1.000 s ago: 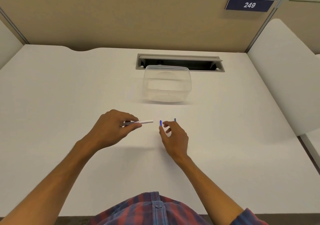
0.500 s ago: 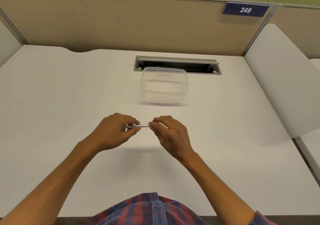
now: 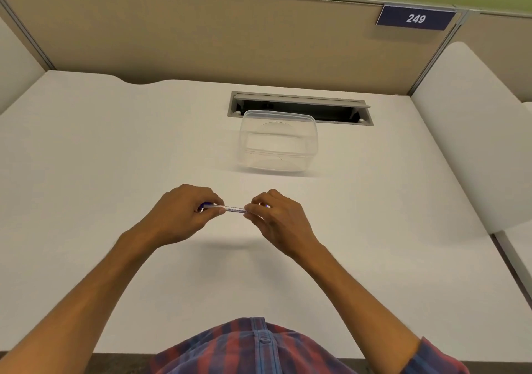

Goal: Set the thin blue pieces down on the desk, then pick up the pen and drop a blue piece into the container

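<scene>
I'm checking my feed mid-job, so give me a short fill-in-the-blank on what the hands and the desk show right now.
1. Both hands, left hand and right hand, pinch the slim white pen with blue ends and hold it ____ the white desk.
2. The clear plastic rectangular container stands in front of the grey ____ slot in the desk.
3. The dark blue sign on the beige partition reads ____.

Missing words: above; cable; 249

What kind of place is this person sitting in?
Most likely an office cubicle. A white desk is walled by tan partitions, one bearing a number plate reading 249, and a cable slot is cut into the desktop.
</scene>
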`<state>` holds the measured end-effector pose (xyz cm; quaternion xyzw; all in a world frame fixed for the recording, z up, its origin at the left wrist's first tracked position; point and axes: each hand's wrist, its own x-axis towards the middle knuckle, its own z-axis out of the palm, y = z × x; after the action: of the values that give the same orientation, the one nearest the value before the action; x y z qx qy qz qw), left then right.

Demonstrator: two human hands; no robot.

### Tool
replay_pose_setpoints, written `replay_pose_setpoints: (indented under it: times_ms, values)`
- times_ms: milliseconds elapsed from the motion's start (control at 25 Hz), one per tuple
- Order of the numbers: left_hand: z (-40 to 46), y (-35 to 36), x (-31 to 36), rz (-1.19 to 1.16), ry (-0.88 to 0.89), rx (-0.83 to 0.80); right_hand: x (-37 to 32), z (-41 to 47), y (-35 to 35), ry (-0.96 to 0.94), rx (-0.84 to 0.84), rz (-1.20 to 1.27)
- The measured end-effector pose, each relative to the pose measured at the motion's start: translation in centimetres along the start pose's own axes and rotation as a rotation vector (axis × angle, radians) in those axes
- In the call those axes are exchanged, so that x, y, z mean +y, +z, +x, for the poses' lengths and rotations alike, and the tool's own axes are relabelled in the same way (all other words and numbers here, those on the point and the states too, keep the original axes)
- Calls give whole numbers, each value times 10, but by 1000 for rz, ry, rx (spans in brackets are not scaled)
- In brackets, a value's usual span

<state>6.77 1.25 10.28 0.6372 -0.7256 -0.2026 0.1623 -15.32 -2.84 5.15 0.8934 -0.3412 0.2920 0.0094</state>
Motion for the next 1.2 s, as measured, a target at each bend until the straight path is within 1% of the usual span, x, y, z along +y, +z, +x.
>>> replay_pose_setpoints:
  times_ms: [80, 160, 200, 240, 280, 320, 360, 440, 520, 560, 680, 800, 880, 1040, 1200]
  values:
    - [0, -2, -3, -113, -49, 73, -1, -1, 2, 96, -57, 88]
    - [0, -3, -7, -353, -151, 195, 0, -4, 8, 331, -126, 319]
    - [1, 0, -10, -471, -206, 251, 2, -7, 12, 462, -140, 454]
    - [0, 6, -16, -534, -253, 296, 3, -8, 15, 578, -134, 580]
    - [-2, 14, -22, -525, -285, 321, 3, -9, 18, 668, -120, 677]
    - [-4, 25, -29, -458, -306, 313, 3, -10, 21, 732, -109, 742]
    - [-8, 38, -38, -348, -313, 265, 2, -10, 23, 776, -107, 794]
    - [-20, 68, -55, -75, -307, 97, 1, -10, 28, 829, -102, 873]
    - [-33, 95, -73, 120, -271, 6, -2, -7, 32, 848, -86, 890]
    - [-39, 106, -80, 163, -254, 5, -4, -6, 33, 846, -79, 884]
    - [-46, 123, -88, 208, -241, 50, -12, -3, 36, 796, -34, 842]
    - [-44, 127, -86, 212, -246, 94, -19, -5, 44, 695, 15, 736]
    - [-44, 128, -86, 219, -244, 108, -21, -8, 53, 633, -24, 650]
    - [-44, 130, -88, 219, -235, 122, -23, -19, 67, 630, -199, 556]
    - [-44, 132, -89, 214, -234, 134, -22, -25, 71, 634, -231, 532]
